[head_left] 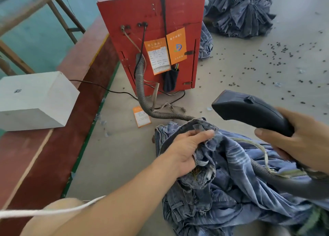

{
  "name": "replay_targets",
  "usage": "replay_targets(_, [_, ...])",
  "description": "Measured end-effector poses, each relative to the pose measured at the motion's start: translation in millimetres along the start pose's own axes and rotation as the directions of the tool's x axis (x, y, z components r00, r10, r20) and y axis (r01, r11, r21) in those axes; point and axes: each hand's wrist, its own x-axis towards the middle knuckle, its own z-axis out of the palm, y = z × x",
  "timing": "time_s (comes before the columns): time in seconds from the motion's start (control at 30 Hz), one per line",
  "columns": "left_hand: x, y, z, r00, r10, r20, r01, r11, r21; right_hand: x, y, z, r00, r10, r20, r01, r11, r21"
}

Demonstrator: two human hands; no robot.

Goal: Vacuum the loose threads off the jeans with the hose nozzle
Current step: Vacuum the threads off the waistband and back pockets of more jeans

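**Nozzle poised over bunched denim on workshop floor**

Grey concrete floor [231, 71], strewn with dark scraps, spreads behind a red cabinet [151, 39] from which a ribbed hose [142, 96] snakes toward the worker. At centre, the left hand [185, 150] grips a bunched fold of the jeans [236, 175], lifted clear of the crumpled heap. At right, the right hand [302, 139] is closed around the dark nozzle [249, 109], its mouth held above the cloth and apart from it. Best practice, by the look of it: pull the fold taut, then lower the mouth close. Faded blue denim, whiskered pale, lies heavily creased.
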Motion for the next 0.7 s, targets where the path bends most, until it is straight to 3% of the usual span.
replay_targets(0.2, [12.8,7.3,5.3,0.988,0.131,-0.087,-0.125,0.990,0.065,-7.8,3.2,-3.9,1.000,0.014,-0.012,-0.014,0.999,-0.040])
replay_targets(0.37, [13.9,9.9,4.3,0.991,0.131,0.005,-0.131,0.991,0.001,-5.7,4.2,3.6,1.000,-0.024,0.007,0.025,0.981,-0.190])
replay_targets(0.53, [11.0,10.6,8.3,0.993,0.117,0.009,-0.118,0.991,0.068,1.6,-1.5,10.0,1.000,-0.018,-0.015,0.014,0.975,-0.223])
replay_targets(0.63, [10.2,11.1,7.3,0.990,0.095,0.108,-0.109,0.985,0.131,22.1,-2.6,17.0,0.995,0.002,-0.099,-0.027,0.967,-0.255])
replay_targets(0.7, [13.4,15.5,2.1,0.988,0.111,0.111,-0.125,0.984,0.126,32.9,-1.0,10.3,0.978,0.050,-0.202,-0.083,0.984,-0.160])
